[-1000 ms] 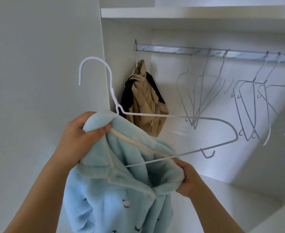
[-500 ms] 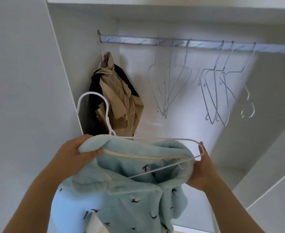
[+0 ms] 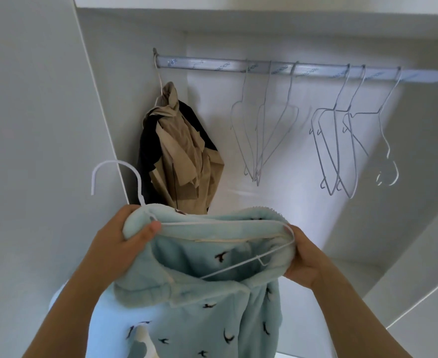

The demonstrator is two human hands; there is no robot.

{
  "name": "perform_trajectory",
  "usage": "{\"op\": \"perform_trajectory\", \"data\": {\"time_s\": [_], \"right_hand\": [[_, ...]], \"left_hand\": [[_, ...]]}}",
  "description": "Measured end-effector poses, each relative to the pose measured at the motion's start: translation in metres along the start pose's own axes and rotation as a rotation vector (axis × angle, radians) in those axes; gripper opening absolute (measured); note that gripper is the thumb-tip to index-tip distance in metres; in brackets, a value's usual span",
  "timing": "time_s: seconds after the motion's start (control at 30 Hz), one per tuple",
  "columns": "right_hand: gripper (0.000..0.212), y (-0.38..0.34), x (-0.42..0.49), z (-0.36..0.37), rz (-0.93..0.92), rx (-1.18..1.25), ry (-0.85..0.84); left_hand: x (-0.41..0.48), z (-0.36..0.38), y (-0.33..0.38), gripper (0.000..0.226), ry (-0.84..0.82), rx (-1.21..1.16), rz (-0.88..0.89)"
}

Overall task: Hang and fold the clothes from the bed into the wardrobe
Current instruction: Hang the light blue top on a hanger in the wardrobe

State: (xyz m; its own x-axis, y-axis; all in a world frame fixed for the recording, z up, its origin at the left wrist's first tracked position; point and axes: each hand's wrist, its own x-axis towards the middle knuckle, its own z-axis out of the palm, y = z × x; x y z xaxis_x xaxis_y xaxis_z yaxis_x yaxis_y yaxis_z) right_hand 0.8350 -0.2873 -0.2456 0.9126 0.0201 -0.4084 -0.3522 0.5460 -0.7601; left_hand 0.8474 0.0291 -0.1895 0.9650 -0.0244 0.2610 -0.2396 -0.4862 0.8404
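Home bedroom: wardrobe (image 3: 104,104) w/ rail (image 3: 303,71), hangers (image 3: 334,148).

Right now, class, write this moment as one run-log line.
left hand: grips fleece top | right hand: grips fleece top | white hanger: inside collar, off rail

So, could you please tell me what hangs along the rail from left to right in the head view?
Beige garment → first cluster of empty wire hangers → second cluster of empty hangers.
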Motion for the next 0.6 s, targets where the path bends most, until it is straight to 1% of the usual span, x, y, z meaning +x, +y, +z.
{"op": "perform_trajectory", "data": {"time_s": [0.07, 0.17, 0.3, 0.33, 0.43, 0.47, 0.53, 0.6], "right_hand": [[0.028, 0.001, -0.001, 0.002, 0.014, -0.006, 0.01], [0.033, 0.003, 0.001, 0.002, 0.001, -0.053, 0.105], [0.019, 0.011, 0.007, 0.0, -0.139, -0.192, 0.287], [0.018, 0.013, 0.007, 0.001, -0.175, -0.248, 0.339], [0.018, 0.022, 0.009, 0.006, -0.246, -0.521, 0.554], [0.018, 0.025, 0.01, 0.008, -0.267, -0.601, 0.613], [0.02, 0.029, 0.011, 0.014, -0.325, -0.698, 0.688], [0.018, 0.032, 0.013, 0.018, -0.4, -0.731, 0.712]], "left_hand": [[0.0, 0.0, 0.0, 0.026, 0.044, 0.049, 0.002], [0.001, 0.0, -0.001, 0.016, 0.081, 0.164, -0.019], [0.0, 0.002, 0.0, 0.013, 0.087, 0.232, -0.021], [-0.001, 0.003, 0.001, 0.012, 0.086, 0.237, -0.018], [-0.002, 0.008, 0.003, 0.023, 0.085, 0.261, -0.015], [-0.002, 0.009, 0.003, 0.023, 0.083, 0.279, -0.018], [-0.001, 0.013, 0.004, 0.017, 0.063, 0.325, -0.027], [-0.001, 0.02, 0.004, 0.013, 0.034, 0.368, -0.024]]}}
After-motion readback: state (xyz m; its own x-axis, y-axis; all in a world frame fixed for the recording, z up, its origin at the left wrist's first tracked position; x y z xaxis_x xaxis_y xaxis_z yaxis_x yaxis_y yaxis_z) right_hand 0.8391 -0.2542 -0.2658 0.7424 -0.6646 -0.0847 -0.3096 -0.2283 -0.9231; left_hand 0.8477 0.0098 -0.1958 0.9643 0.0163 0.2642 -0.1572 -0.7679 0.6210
